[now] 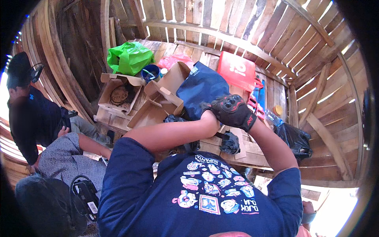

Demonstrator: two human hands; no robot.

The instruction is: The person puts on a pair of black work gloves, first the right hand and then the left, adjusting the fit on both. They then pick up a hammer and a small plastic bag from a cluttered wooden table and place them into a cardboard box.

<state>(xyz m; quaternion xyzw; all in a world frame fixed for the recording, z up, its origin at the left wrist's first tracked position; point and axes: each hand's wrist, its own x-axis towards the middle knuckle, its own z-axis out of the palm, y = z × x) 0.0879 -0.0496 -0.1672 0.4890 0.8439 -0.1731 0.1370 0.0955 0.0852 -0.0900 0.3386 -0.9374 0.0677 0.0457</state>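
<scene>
My right hand (233,112) wears a black glove with red trim and a hard knuckle guard. Its fingers bend down over my left hand (209,116) in front of my chest. The glove covers most of the left hand, leaving mainly the bare wrist in sight; its fingers are hidden. Whatever lies between the two hands cannot be made out. Just beyond them a dark blue cloth bag (199,89) lies on the wooden table (160,48). Below the hands sits a crumpled black plastic bundle (229,143) at the table's near edge.
Open cardboard boxes (154,114) and a box with a dark coil (120,94) stand left. Behind are a green bag (129,58), a blue container (151,72) and a red bag (237,70). A black plastic bag (294,139) lies right. Two people (37,114) sit left.
</scene>
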